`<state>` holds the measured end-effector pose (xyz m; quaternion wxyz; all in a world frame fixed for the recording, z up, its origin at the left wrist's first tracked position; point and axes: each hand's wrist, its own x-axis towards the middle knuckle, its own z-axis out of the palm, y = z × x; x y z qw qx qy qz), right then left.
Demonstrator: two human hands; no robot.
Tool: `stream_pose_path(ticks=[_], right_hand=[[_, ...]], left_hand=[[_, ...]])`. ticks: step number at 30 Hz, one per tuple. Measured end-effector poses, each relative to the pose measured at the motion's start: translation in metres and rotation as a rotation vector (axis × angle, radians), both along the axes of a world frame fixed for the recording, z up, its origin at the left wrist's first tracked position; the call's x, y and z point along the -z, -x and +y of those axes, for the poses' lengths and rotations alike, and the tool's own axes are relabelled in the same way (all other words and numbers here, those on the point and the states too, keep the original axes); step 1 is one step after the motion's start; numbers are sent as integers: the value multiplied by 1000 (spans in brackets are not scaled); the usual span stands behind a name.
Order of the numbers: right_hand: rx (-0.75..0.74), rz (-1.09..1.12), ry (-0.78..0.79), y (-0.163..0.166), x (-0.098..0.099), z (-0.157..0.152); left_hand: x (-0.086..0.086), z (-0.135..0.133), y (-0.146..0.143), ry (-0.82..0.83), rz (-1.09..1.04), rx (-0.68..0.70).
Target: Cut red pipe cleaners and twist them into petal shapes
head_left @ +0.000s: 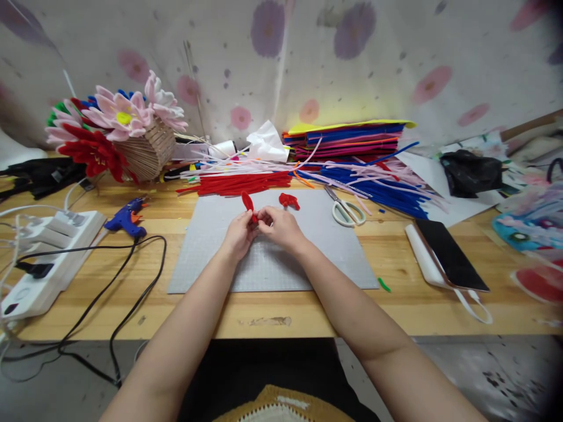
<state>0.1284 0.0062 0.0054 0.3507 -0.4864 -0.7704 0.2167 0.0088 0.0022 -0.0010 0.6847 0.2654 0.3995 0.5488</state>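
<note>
My left hand (240, 233) and my right hand (280, 227) meet over the grey cutting mat (264, 266), both pinching a small red pipe-cleaner piece (248, 204) that sticks up between the fingertips. A second bent red pipe-cleaner piece (289, 201) lies on the mat just beyond my right hand. White-handled scissors (345, 210) rest at the mat's far right corner.
Piles of red (233, 184), blue (378, 190) and pink pipe cleaners lie behind the mat, with stacked coloured felt sheets (347, 139). A blue glue gun (126, 218), a white power strip (48, 264), a basket of pipe-cleaner flowers (118, 132) and a phone (451, 253) surround it.
</note>
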Motion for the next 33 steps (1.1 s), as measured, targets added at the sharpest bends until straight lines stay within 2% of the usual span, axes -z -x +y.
stream_pose_path(ticks=[3, 6, 9, 12, 15, 18, 21, 24, 29, 33], right_hand=[[36, -10, -52, 3, 0, -2], [46, -7, -111, 4, -2, -3], [37, 52, -136, 4, -3, -3], [61, 183, -88, 2, -3, -1], [76, 377, 41, 1, 0, 3], [61, 558, 175, 1, 2, 8], [37, 622, 250, 1, 2, 9], [9, 510, 206, 0, 1, 7], [45, 195, -51, -3, -5, 2], [42, 70, -107, -2, -7, 0]], left_hand=[[2, -1, -3, -60, 220, -78], [7, -1, -4, -194, 472, -136], [13, 0, -1, -279, 608, -109], [19, 3, 2, -288, 590, -24], [20, 5, 2, -306, 542, 36], [16, 4, 1, -292, 483, 58], [9, 0, 0, -252, 420, 59], [6, -3, -2, -239, 380, 57], [5, -5, -2, -270, 332, 18], [5, -5, -3, -289, 316, 9]])
